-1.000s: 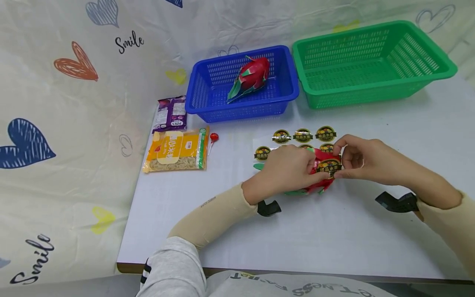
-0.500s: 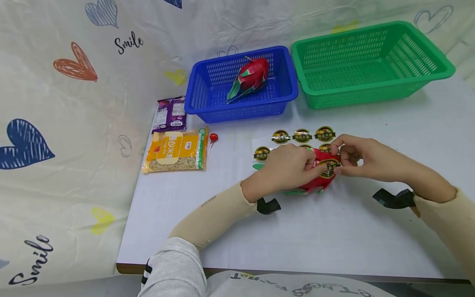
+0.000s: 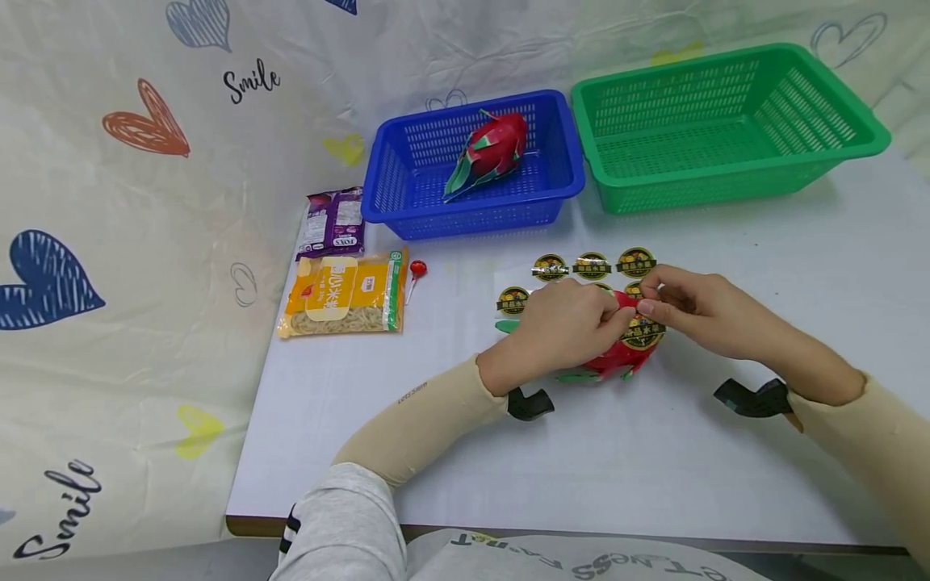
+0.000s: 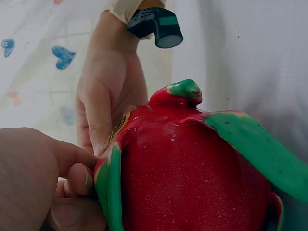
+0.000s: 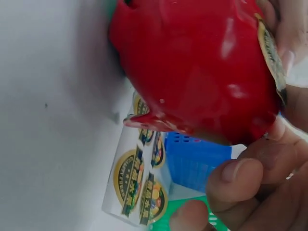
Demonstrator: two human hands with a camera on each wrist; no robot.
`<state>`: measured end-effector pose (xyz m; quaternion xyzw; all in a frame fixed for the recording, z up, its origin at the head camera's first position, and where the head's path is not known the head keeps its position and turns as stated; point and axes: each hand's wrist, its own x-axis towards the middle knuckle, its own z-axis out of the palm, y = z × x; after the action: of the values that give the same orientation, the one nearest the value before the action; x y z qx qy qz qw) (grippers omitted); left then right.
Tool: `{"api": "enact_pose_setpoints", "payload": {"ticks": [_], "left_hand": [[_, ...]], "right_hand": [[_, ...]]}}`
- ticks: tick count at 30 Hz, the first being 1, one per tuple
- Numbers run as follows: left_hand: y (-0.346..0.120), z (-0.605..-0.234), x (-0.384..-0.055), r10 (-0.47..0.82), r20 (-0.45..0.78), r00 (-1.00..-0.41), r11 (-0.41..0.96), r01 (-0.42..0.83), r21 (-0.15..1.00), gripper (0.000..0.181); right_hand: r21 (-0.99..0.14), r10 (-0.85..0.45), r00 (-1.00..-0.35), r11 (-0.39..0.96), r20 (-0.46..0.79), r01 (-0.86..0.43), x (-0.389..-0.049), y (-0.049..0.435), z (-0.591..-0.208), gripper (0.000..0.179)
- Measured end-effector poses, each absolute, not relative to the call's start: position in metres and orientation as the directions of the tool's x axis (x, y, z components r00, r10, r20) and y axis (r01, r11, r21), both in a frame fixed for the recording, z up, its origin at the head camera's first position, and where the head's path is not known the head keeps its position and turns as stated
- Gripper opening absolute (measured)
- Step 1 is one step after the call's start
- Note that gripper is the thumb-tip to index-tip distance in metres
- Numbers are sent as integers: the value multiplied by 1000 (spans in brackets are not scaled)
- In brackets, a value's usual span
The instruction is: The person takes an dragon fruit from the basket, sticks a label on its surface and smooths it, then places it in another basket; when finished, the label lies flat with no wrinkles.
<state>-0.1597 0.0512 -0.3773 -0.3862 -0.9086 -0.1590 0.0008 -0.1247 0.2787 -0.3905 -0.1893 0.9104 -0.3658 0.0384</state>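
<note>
Dragon fruit point(image 3: 612, 360) lies on the tabletop point(image 3: 465, 476), right of centre in the frame. Left hand point(image 3: 563, 323) grips its left side; right hand point(image 3: 701, 311) is narrow, thumb and forefinger apparently pinching the upper edge of the label point(image 3: 643, 332). Step in hand, by judgement: label application. The next move likely calls for pressing this edge flat while the fruit is held steady. Blue basket point(image 3: 472, 211), upper centre, contains a second dragon fruit point(image 3: 497, 149); green basket point(image 3: 726, 184) beside it, upper right, shows its perforated floor.

"Smile" twice on backdrop point(image 3: 160, 363); "FOX'S" on purple packet point(image 3: 332, 222); "精品水果" on round stickers point(image 3: 636, 262); yellow packet's point(image 3: 345, 294) characters blurred.
</note>
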Motion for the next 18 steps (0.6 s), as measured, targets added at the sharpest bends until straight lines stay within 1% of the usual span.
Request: {"api": "enact_pose_setpoints", "payload": {"ticks": [3,7,12,18], "left_hand": [[51,-377,-159,703,127,-700,651,704,283,52],[50,-379,-159,713,127,-689,639,714,285,52],[47,-381,-160,727,143,-671,620,732,283,52],[42,-382,-162,740,158,-654,598,747,292,47]], "right_hand": [[-658,-401,-910,657,108,-368,-125,280,-393,13],[-656,-430,-892,634,140,-409,-124,283,-395,19],[-706,-489,-856,548,165,-449,-124,293,-396,30],[-759,-530,-834,479,151,-442,-126,299,-400,36]]}}
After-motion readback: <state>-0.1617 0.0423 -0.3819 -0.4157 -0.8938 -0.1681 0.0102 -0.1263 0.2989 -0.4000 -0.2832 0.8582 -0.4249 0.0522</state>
